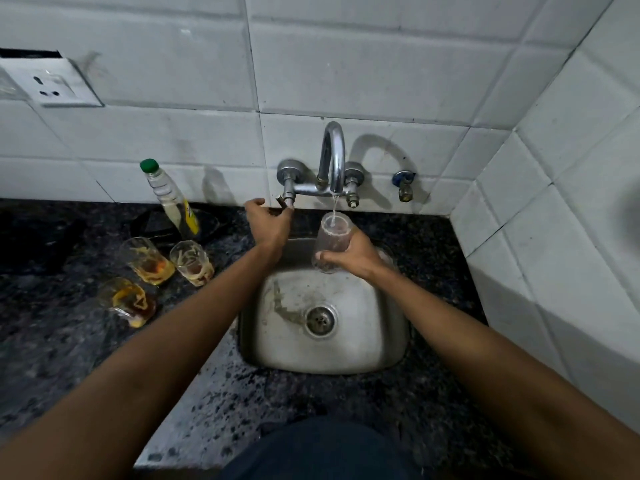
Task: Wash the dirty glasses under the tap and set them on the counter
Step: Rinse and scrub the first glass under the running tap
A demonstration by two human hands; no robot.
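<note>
My right hand point(353, 254) grips a dirty clear glass point(333, 233) upright under the chrome tap point(334, 157). A thin stream of water runs from the spout into the glass. My left hand point(268, 220) is closed on the tap's left handle point(283, 202). Three dirty glasses with orange-brown residue stand on the dark counter left of the sink: one at the back left point(147, 259), one to its right point(192, 262), one nearer to me point(126, 301). Behind my right hand another clear glass point(388, 258) shows partly on the counter.
A steel sink point(287, 355) with a central drain lies below the hands. A clear bottle with a green cap point(169, 199) leans by the wall behind the glasses. A small side tap point(404, 185) sticks out at the right. White tiled walls close the back and right.
</note>
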